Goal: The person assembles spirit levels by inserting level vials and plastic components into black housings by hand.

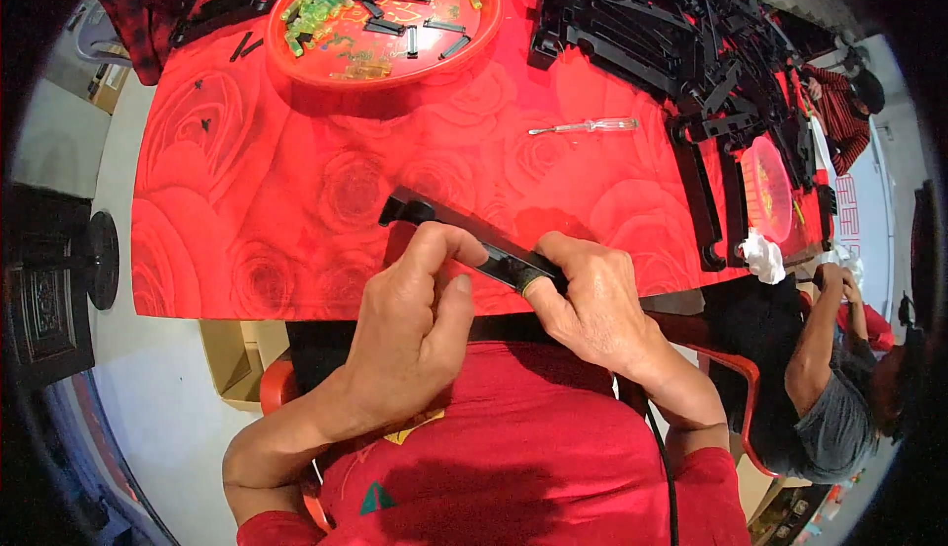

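Observation:
Over the table's near edge, a long narrow black plastic piece [444, 224] slants between my hands, its hooked end at the upper left. My right hand [597, 299] is closed on its lower right end, and the thumb, with a dark yellowish wrap round it, presses on top. My left hand [405, 324] is curled at the middle of the piece. Its index finger bends over the piece and the thumb stands a little apart; the other fingers are mostly hidden.
A red round tray [385, 80] of small black parts and yellow-green tubes sits at the back. Black plastic pieces [632, 28] are heaped at the back right. A clear-handled screwdriver [585, 126] lies before them. Beside a pink basket [766, 191] is crumpled white tissue [762, 257]. Another person [834, 388] sits at right.

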Available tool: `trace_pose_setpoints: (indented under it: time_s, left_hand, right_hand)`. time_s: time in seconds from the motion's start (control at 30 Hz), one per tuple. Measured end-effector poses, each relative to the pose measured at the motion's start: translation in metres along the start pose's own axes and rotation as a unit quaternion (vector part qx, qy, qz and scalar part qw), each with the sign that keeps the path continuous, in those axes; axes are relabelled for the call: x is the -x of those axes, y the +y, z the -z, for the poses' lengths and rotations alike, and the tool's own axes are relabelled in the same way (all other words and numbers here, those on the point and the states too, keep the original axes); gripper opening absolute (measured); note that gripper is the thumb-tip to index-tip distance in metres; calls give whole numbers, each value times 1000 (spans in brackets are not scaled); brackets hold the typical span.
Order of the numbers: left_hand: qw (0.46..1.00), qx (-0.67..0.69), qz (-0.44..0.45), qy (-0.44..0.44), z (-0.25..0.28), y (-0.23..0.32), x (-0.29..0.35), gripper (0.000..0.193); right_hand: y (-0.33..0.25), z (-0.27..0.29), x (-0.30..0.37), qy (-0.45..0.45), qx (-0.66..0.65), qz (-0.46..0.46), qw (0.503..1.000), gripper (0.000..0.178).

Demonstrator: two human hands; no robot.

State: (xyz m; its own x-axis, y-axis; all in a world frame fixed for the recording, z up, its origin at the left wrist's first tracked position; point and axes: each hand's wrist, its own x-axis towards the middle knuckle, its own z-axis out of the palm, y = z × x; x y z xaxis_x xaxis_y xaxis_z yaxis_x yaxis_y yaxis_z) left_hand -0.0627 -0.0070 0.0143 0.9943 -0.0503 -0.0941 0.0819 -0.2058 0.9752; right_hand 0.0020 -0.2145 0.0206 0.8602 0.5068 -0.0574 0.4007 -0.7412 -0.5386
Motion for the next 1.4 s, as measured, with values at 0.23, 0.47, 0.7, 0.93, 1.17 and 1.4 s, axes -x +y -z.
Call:
trace_pose_setpoints:
  time_s: [0.23,0.47,0.7,0.93,1.17,1.4]
  left_hand:
    - [997,25,-53,49,-9,-9,2,27]
    - [998,10,-54,43,-9,-8,3,26]
    - [994,-4,-90,63,-10,-8,4,24]
    - [991,-96,-94,-2,33,34,3,26]
    - [943,-248,-122,-184,29,15,-31,35]
    - [937,-268,-134,-180,19,12,-35,23]
  right_hand:
    - [1,1,-2,-22,-31,1,999,24]
    - [4,-4,0,12,-54,8,998,21]
    - [5,-4,-1,8,-60,12,998,21]
    - [19,25,-8,-93,25,78,992,22]
    - [8,46,-21,-188,63,157,967,30]
    - [27,52,-26,-185,-93,173,963,22]
